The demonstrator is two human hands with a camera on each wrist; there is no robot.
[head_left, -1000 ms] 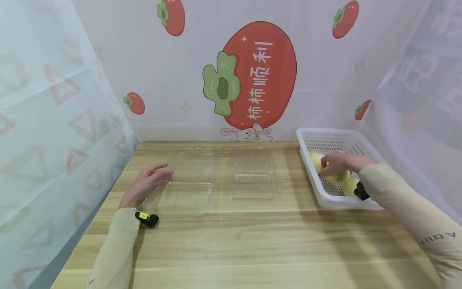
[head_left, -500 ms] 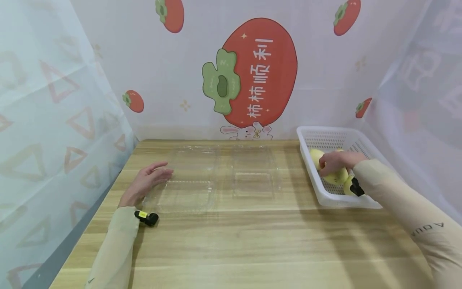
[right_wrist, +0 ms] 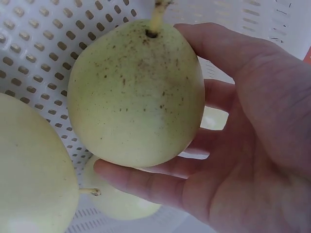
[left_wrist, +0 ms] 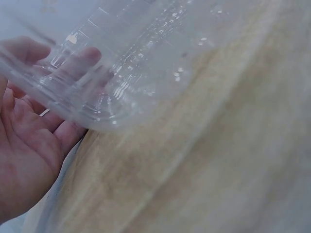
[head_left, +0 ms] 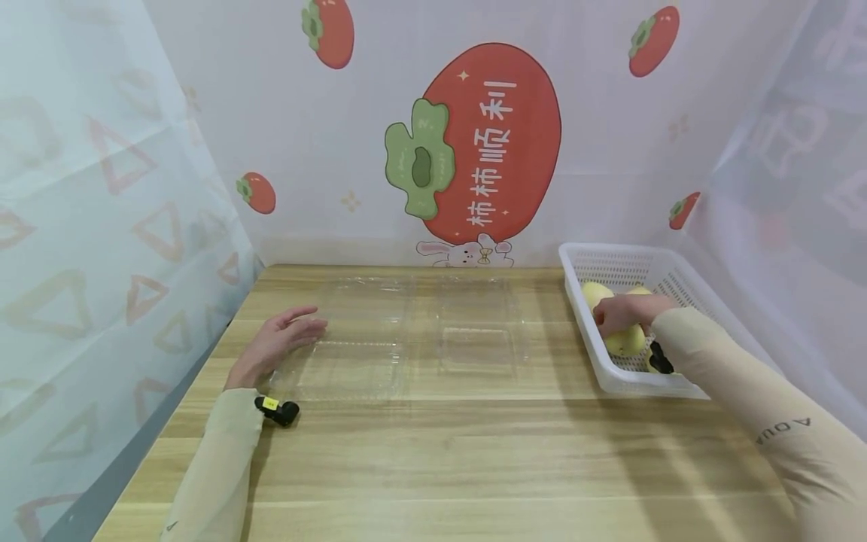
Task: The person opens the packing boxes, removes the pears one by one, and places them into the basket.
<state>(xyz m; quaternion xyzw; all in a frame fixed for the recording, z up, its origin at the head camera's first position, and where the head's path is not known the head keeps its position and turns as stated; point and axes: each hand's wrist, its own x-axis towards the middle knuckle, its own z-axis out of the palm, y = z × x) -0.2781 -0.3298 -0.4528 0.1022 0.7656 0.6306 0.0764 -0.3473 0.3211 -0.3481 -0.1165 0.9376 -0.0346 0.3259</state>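
In the right wrist view, my right hand [right_wrist: 257, 121] holds a pale green pear [right_wrist: 136, 97] with brown specks and a stem, thumb on one side and fingers round the other. That hand [head_left: 626, 311] is down inside a white perforated basket [head_left: 591, 342], among other pears [head_left: 626, 342]. My left hand [head_left: 279, 342] lies at the left edge of a clear plastic container [head_left: 355, 374], fingers loosely extended. The left wrist view shows its fingers through the container's clear wall [left_wrist: 116, 92]; whether they touch it I cannot tell.
A second clear plastic container [head_left: 477, 350] lies right of the first on the wooden table [head_left: 433, 467]. The basket stands at the table's back right. A printed cloth [head_left: 305, 150] hangs behind the table, with more cloth at both sides.
My right hand has shifted left inside the basket, toward its left wall, uncovering more of a pear beside it. The left hand stays in place.
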